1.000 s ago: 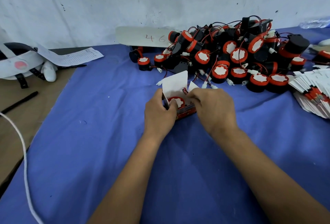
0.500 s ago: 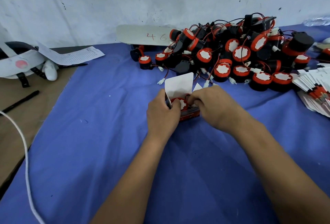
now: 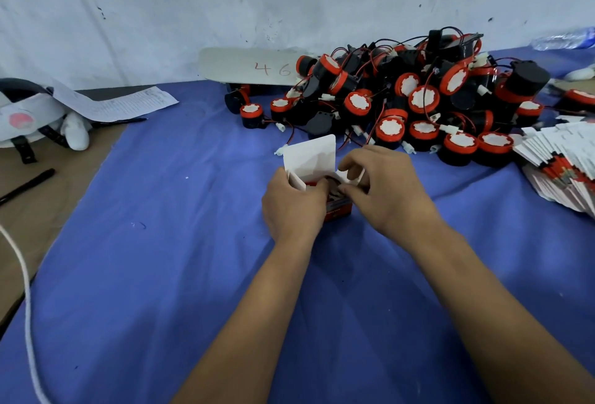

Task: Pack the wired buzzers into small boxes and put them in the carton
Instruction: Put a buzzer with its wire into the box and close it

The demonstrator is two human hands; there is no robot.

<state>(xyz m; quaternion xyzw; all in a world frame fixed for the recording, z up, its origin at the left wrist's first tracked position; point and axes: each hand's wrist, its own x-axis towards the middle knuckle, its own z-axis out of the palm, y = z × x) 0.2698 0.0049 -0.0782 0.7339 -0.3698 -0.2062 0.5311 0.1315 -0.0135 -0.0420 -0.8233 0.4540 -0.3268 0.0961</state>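
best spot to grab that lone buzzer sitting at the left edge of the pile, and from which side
Grip the lone buzzer by its round black body just under the red cap, coming from above and from the near-left. It stands upright, cap up, with bare blue cloth on that side. Its wire and white plug trail off to the right toward the pile, so an approach from there would probably snag.

A packing workshop: buzzers (image 3: pixel 418 104) heaped beside flat box blanks (image 3: pixel 560 165) on a cloth-covered bench (image 3: pixel 161 258).
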